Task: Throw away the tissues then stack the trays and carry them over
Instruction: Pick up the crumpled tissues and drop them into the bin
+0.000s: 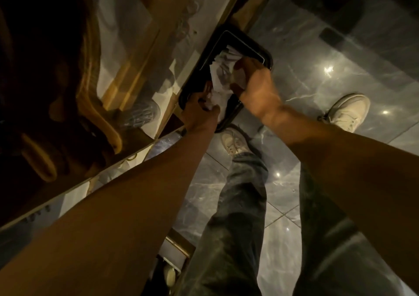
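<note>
A black tray (244, 43) hangs in the air over the floor, close to a mirrored wooden wall. Crumpled white tissues (223, 69) lie piled on it. My left hand (199, 112) grips the tray's near left edge, its thumb against a wad of tissue. My right hand (254, 80) is closed over the tissue pile from the right, fingers curled into the paper. Whether more than one tray is held is hidden by the hands and the dim light.
The dark glossy tiled floor (340, 57) spreads out on the right with lamp reflections. My legs in grey trousers and white shoes (349, 112) stand below the tray. The mirrored panel with wooden frame (140, 53) runs along the left. A small white-topped object (174, 252) sits low by my left leg.
</note>
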Tool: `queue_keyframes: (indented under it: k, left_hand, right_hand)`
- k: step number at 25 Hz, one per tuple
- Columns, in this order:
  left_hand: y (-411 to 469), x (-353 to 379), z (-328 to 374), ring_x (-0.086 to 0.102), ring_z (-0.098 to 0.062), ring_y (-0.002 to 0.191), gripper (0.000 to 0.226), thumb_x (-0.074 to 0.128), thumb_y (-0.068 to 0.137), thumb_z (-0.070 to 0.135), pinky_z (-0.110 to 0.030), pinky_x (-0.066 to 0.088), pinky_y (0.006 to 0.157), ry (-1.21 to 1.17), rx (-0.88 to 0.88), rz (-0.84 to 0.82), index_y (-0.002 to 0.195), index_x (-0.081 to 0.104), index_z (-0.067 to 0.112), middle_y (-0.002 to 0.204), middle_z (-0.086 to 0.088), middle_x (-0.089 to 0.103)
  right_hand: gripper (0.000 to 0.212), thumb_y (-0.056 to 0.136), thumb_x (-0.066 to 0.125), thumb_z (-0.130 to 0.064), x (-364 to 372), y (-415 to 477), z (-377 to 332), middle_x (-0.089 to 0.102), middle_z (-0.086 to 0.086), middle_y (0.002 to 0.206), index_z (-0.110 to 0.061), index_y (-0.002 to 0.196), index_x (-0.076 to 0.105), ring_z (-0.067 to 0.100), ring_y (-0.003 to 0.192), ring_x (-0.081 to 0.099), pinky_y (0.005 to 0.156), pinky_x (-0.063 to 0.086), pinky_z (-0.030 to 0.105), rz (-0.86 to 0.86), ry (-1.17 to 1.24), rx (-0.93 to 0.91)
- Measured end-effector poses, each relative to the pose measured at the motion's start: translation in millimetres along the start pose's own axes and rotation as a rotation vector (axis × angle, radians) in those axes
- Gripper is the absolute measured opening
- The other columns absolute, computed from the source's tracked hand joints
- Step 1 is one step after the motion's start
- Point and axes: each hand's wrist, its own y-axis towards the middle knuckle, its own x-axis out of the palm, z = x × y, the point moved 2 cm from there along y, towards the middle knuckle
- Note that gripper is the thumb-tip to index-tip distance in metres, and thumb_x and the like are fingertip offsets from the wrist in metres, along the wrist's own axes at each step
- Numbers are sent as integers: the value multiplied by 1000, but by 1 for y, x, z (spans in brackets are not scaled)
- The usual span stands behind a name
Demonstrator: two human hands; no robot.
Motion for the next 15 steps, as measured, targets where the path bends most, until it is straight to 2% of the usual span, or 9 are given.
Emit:
queue_keyframes:
  k: [5,7,10,12,15]
  left_hand:
    - [12,7,-13,65,-28,100,47,74,79,9,-43,56,84,-36,-2,21,123,58,9,114,-13,66]
    - [12,9,-14,64,-26,102,51,76,79,12,-36,55,84,-35,11,29,125,55,9,117,-11,66]
    - [12,13,-14,62,-19,102,57,77,78,14,-19,50,70,-58,10,26,129,51,9,123,-10,63]
    - [9,14,-13,60,-18,101,55,76,79,11,-9,44,61,-72,14,17,127,51,6,121,-10,62]
    - [-2,15,-11,60,-20,105,50,74,80,11,-6,41,65,-39,41,40,125,53,3,122,-13,62]
  right_hand:
    - [41,81,70,-13,12,0,10,56,13,126,-9,120,58,28,109,59,90,52,38,40,96,32]
    - [47,82,72,-14,12,-2,13,59,14,127,-8,125,57,29,113,60,94,52,40,36,127,45]
    - [56,83,71,-13,10,-8,14,59,15,131,-7,135,51,27,121,58,101,49,36,10,139,82]
    - [50,86,66,-11,6,-14,11,60,15,129,-4,134,52,28,120,58,101,48,34,12,122,62]
    - [38,91,58,-12,-7,-27,7,60,16,126,-3,128,55,29,116,59,97,49,29,16,82,55]
